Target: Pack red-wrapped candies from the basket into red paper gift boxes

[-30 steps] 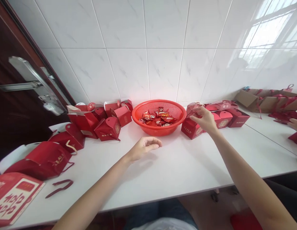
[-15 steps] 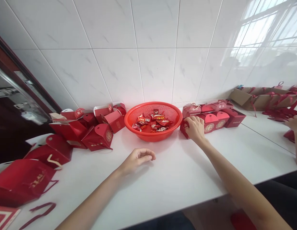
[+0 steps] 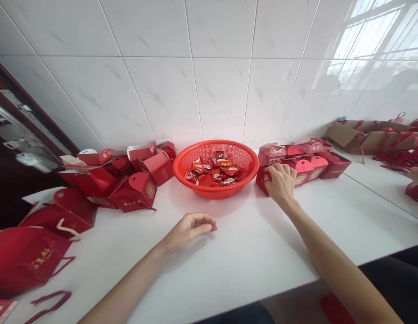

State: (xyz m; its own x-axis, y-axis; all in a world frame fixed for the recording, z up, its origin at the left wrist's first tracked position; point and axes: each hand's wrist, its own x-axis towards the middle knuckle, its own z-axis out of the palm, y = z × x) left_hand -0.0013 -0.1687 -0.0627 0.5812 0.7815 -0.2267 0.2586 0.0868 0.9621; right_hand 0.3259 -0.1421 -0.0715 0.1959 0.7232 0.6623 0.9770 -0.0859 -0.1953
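Observation:
My left hand (image 3: 190, 231) rests low over the white table, loosely curled, with a gap between thumb and fingers and nothing held. To the right of the basket, my right hand (image 3: 282, 182) has its fingers closed over the top of a dark red gift box (image 3: 262, 180), the nearest in a row; the hand hides part of this box. Beside it stand other red gift boxes with gold emblems, one of them (image 3: 319, 166) just right of the hand. Between my hands and the wall, a red plastic basket (image 3: 213, 193) contains several wrapped candies (image 3: 222, 172).
Several red boxes (image 3: 133, 191), some with open flaps, crowd the left side, where a dark red ribbon (image 3: 55, 301) lies. A cardboard box (image 3: 374, 140) with ribbons stands far right. Another person's hand (image 3: 417, 175) shows at the right edge. A tiled wall (image 3: 222, 99) backs the table.
The view has shifted slightly. My right hand stays at the same gift box, and my left hand keeps its loose curl in nearly the same spot.

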